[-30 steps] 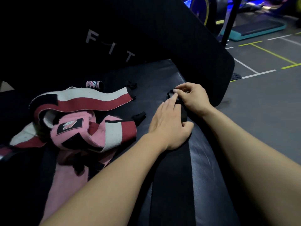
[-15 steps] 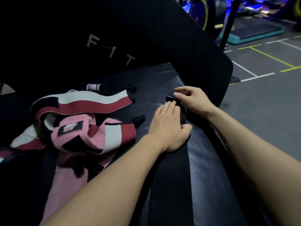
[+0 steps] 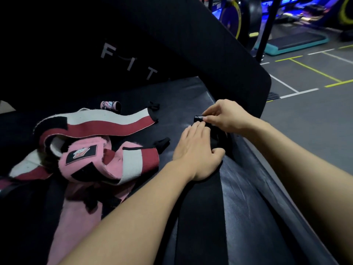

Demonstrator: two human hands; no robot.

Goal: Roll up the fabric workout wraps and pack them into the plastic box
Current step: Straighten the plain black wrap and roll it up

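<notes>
Right, both hands are on the black wrap, which runs as 1 long strip up the padded black tabletop toward its far right corner. The left hand lies flat on the strip, fingers straight, pressing it down, its grip released. The right hand has its grip pinched around the small rolled end of that wrap, just beyond the left fingertips. That roll sits near the tabletop's right edge, where the grey floor drops away. Behind stands the upright black pad, close to the right hand. Over on the left, a loose heap of pink, white and maroon wraps spreads out, with bare padding between heap and hands. A small rolled pink wrap sits behind the heap.
</notes>
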